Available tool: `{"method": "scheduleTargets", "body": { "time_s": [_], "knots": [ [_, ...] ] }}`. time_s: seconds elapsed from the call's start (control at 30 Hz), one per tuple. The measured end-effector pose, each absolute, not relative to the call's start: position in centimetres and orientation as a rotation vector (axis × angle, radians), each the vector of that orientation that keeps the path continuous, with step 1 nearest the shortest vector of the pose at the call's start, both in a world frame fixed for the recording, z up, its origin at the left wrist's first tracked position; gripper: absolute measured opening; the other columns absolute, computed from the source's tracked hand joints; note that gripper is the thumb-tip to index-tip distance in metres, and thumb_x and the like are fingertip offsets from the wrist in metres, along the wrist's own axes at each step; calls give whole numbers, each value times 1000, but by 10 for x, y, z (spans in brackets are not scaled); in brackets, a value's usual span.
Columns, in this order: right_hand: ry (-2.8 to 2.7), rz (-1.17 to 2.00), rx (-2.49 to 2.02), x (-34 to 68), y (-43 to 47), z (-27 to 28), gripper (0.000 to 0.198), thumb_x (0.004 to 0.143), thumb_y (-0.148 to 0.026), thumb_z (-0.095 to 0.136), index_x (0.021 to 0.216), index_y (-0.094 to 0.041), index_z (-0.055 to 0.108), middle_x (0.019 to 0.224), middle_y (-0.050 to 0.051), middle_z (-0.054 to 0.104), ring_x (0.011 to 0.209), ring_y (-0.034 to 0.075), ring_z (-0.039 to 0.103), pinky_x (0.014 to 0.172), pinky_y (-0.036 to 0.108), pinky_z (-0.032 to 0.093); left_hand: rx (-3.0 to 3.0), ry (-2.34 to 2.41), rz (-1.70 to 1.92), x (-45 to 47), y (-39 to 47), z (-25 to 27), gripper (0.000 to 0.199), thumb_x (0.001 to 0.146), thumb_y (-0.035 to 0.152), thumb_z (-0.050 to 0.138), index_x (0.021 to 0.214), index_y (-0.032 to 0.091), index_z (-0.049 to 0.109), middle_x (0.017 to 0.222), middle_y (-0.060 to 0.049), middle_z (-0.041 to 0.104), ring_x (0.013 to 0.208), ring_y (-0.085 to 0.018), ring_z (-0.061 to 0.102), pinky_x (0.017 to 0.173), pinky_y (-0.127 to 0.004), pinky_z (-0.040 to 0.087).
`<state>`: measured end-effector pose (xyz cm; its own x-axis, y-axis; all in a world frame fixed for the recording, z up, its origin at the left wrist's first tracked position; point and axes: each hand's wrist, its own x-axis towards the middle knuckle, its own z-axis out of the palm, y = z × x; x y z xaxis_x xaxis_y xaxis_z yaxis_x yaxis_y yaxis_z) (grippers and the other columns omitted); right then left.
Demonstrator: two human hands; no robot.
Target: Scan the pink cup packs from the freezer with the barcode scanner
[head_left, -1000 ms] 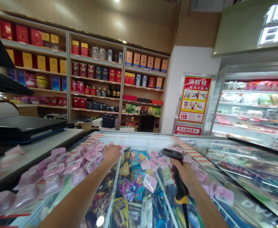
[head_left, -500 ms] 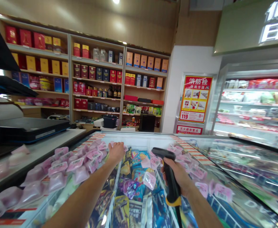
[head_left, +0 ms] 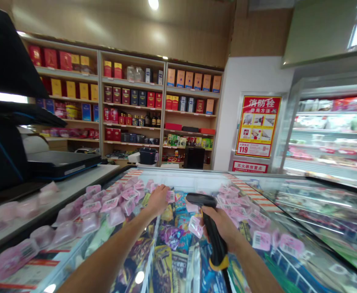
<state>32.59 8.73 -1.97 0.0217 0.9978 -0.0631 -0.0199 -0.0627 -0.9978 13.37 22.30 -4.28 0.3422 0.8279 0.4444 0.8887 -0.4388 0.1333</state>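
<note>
My right hand (head_left: 219, 221) is wrapped round the handle of a black-and-yellow barcode scanner (head_left: 215, 240), whose head points left toward my other hand. My left hand (head_left: 159, 200) reaches over the chest freezer, its fingers closed at a small pink plastic cup with a barcode label (head_left: 170, 196); the fingertips are partly hidden. Similar pink cups (head_left: 90, 207) lie heaped on the freezer's left side, with another group (head_left: 231, 199) on the right. One cup (head_left: 196, 226) sits on the bagged goods just left of the scanner. Beneath both hands are colourful frozen packets (head_left: 172, 238) between wire dividers.
At the left stands a counter (head_left: 105, 173) with a dark checkout machine (head_left: 1, 122) and several pink cups. Glass freezer lids (head_left: 318, 215) extend on the right. Shelves of boxes (head_left: 129, 97), a red fire-hydrant poster (head_left: 258, 126) and a lit open fridge (head_left: 334, 134) stand behind.
The view has turned slightly left. My right hand has brought the scanner closer to my left hand, and the barcoded cup at my left fingers shows more clearly.
</note>
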Motion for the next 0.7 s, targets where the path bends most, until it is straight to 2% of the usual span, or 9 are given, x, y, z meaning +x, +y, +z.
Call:
{"method": "scheduleTargets", "body": {
  "time_s": [0.17, 0.3, 0.4, 0.7],
  "knots": [
    [-1243, 1297, -1252, 318, 80, -17, 34, 67, -46, 46, 63, -13, 52, 46, 0, 53, 33, 8, 46, 32, 19, 37, -2517, -1576, -777, 128, 214, -43, 30, 78, 28, 47, 105, 16, 48, 108, -6, 51, 95, -18, 50, 80, -39, 41],
    [-1310, 1288, -1325, 314, 74, -13, 36, 68, -46, 44, 57, -13, 52, 38, -1, 48, 31, 8, 44, 32, 19, 36, -2530, -1633, -816, 123, 206, -43, 32, 77, 28, 47, 107, 16, 47, 109, -7, 51, 95, -18, 50, 80, -40, 41],
    [-1310, 1298, -1293, 312, 73, -14, 32, 67, -44, 46, 60, -13, 52, 42, 0, 51, 33, 9, 45, 31, 20, 36, -2540, -1690, -832, 120, 200, -44, 33, 77, 29, 48, 107, 16, 47, 110, -7, 51, 95, -18, 50, 80, -40, 41],
    [-1116, 1191, -1245, 324, 75, -7, 28, 67, -41, 50, 63, -14, 50, 45, 0, 52, 32, 8, 45, 30, 21, 37, -2599, -1893, -821, 129, 185, -46, 27, 77, 31, 48, 97, 14, 52, 101, -5, 55, 89, -16, 53, 77, -38, 43]
  ]
}}
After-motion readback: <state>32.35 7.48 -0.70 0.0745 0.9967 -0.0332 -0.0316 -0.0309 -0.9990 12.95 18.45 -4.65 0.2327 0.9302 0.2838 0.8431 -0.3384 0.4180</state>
